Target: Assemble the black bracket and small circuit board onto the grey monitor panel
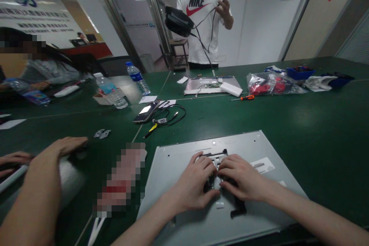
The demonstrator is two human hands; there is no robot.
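Observation:
A flat silver panel (pixel 184 161), which looks like the back of a display, lies on the table in front of me. At its middle is a black bracket-like part (pixel 238 209), mostly covered by my hands. My left hand (pixel 197 180) curls its fingers around the left side of this part. From the right, my right hand (pixel 243 178) closes on it, thumb below and fingers above. The two sets of fingertips nearly meet, hiding exactly what they grip. A white label (pixel 263 165) is stuck on the panel beside my right hand.
Left of the panel lie a blurred card with a white strap (pixel 96 230) and a neighbour's arm (pixel 43 184). Beyond are a phone (pixel 146 112), a black cable (pixel 173 121), an orange screwdriver (pixel 250 97), another opened panel (pixel 211 84) and bottles (pixel 137 78). A person stands opposite holding a black pouch (pixel 179 22).

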